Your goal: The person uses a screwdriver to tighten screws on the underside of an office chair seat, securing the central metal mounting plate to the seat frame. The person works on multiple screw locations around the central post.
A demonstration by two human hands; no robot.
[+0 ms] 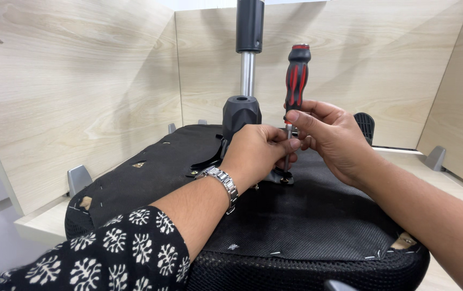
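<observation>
An upturned black office-chair seat with a stapled mesh-fabric underside [307, 215] is laid across a pale wood-grain desk with upright partition panels [80, 97]. From the seat's centre a black metal mechanism plate [210, 159] rises into a black moulded housing [240, 114], out of which a chrome gas-lift column with a black sleeve [248, 54] stands at twelve o'clock. A black ribbed lever knob [366, 126] shows at three o'clock of the hands.

The red-and-black-handled screwdriver [297, 75] is held upright, its thin steel shaft running down to a fixing at the plate's edge, at six o'clock of the handle. The right hand [333, 140] is closed lightly on the tool just below the handle, thumb and forefinger pinching the neck; the upper handle is left free. The left hand [258, 151], with a silver link watch [223, 183] at the wrist, is curled around the lower shaft, fingertips steadying it near the tip. Whether the tip is seated in a screw head cannot be told, since the fingers cover it.

The step appears to be the setting of the driver on a fixing. It would be done well if the shaft were kept plumb, the tip fully seated before any turning, and downward pressure applied along the axis, so that slipping onto the mesh is avoided.
</observation>
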